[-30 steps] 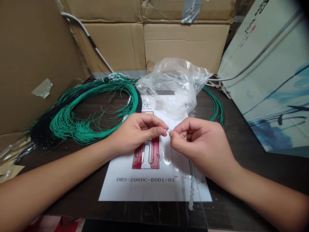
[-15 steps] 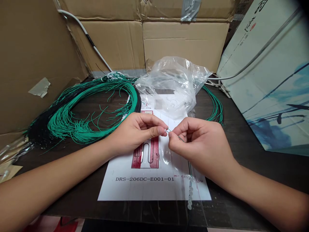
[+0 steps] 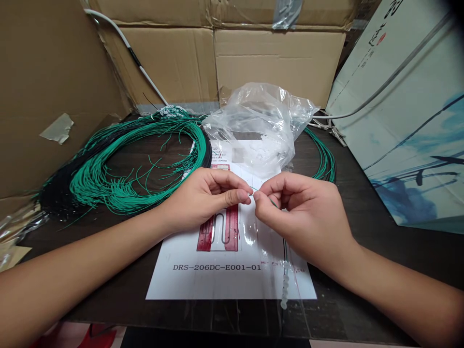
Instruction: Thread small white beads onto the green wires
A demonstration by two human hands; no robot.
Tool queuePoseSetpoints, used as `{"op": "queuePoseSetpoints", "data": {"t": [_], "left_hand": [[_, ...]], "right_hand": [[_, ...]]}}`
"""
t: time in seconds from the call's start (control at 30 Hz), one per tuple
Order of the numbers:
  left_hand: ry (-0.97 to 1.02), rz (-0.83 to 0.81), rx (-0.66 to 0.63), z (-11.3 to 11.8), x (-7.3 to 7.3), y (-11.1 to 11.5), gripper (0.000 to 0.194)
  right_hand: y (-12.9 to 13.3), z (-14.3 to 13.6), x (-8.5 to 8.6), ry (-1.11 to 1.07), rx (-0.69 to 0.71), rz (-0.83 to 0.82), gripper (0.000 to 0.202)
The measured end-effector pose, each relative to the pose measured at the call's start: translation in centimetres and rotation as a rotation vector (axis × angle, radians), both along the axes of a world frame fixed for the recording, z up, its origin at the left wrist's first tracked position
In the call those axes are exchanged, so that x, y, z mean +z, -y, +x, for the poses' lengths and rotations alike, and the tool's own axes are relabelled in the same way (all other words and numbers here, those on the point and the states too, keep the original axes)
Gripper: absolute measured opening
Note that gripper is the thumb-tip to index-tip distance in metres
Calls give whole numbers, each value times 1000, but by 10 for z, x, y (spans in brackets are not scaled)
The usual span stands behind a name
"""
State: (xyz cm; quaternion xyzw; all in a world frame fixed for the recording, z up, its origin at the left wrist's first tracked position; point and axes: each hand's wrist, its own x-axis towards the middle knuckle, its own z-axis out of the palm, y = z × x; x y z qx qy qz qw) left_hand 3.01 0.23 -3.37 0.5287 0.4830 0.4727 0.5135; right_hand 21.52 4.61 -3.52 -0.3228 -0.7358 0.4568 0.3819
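Note:
My left hand [image 3: 213,197] is closed in a pinch over the printed sheet [image 3: 181,285]. A tiny white bead-like piece [image 3: 249,194] shows at its fingertips, partly hidden. Just to its right, my right hand [image 3: 302,208] pinches thin green and black wires [image 3: 284,249], whose ends reach across the small gap to the left fingertips. Whether the ends pass through the white piece I cannot tell. Below my right hand the wires hang down over the sheet, with several translucent white beads [image 3: 285,285] strung on them.
A large coil of green and black wires [image 3: 105,188] lies at left. Behind the hands sits a clear plastic bag [image 3: 253,121] with small white pieces inside. Another green wire coil [image 3: 324,154] is at right. Cardboard walls [image 3: 174,63] and a pale printed box [image 3: 409,145] enclose the table.
My right hand has shifted slightly right, widening the gap between the fingertips a little. A green wire now arches above the black one there. The left hand has barely moved.

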Motion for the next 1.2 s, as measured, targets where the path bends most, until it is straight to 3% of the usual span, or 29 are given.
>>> {"op": "queuePoseSetpoints", "data": {"t": [0.33, 0.6, 0.83, 1.2], "left_hand": [[-60, 11, 6, -2, -1, 0, 16], [-40, 38, -12, -2, -3, 2, 9], [-9, -19, 29, 2, -1, 4, 21], [56, -48, -35, 2, -2, 8, 13]], "right_hand": [[1, 0, -1, 16, -3, 39, 15], [2, 0, -2, 64, -46, 226, 15], [3, 0, -4, 72, -38, 348, 15], [3, -1, -4, -15, -63, 329, 12]]}}
